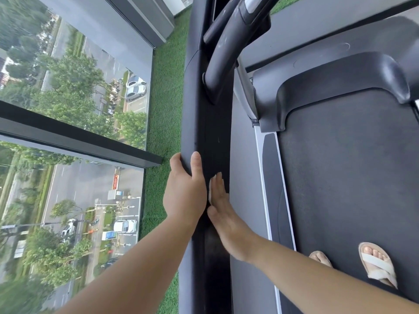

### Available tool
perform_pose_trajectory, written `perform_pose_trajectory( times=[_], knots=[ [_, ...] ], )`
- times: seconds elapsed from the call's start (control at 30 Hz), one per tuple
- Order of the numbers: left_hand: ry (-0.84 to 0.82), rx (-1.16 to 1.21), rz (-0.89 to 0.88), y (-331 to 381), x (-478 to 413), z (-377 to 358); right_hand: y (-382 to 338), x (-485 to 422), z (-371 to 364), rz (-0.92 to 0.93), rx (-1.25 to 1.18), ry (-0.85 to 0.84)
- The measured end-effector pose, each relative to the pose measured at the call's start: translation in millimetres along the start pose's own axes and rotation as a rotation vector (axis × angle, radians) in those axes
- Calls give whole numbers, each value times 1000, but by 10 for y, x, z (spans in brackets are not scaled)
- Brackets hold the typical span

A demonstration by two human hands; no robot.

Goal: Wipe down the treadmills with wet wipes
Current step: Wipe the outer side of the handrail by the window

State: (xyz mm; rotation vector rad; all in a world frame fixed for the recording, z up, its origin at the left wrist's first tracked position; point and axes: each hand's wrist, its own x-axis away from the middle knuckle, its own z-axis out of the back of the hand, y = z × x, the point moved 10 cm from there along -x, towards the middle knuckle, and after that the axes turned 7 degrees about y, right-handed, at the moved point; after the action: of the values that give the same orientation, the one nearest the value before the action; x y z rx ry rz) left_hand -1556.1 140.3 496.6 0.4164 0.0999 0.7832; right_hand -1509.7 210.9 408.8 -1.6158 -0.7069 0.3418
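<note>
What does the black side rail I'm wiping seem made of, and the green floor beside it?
The side rail looks like matte black moulded plastic or rubber coating: smooth, faint sheen, visible seam. The green floor looks like artificial turf: short, dense, uniform blades.

1. Side handrail (210, 132): black moulded plastic, smooth, low sheen.
2. Wet wipe (210, 190): white, thin, soft cloth-like sheet.
3. Running belt (340, 177): dark, rubbery, matt, finely grained.
4. Motor cover (340, 73): black plastic, smooth, semi-gloss.
5. Deck edge strip (260, 159): silver, metallic-looking finish.
6. Floor (165, 98): green artificial turf, rough pile.
7. Window pane (68, 87): clear glass, glossy.
</note>
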Motion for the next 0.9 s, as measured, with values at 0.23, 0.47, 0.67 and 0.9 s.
perform_pose_trajectory(
  times=[0.23, 0.47, 0.67, 0.9],
  knots=[
    [5, 17, -3, 7, 2, 5, -41, -71, 35, -103, -135, 50],
    [-7, 9, 9, -7, 6, -9, 113, -152, 126, -168, -130, 32],
    [-5, 34, 3, -8, -8, 0, -158, -66, -9, -12, -107, 21],
    [-8, 17, 12, -18, 1, -1, 79, -225, 136, -210, -147, 106]
  ],
)
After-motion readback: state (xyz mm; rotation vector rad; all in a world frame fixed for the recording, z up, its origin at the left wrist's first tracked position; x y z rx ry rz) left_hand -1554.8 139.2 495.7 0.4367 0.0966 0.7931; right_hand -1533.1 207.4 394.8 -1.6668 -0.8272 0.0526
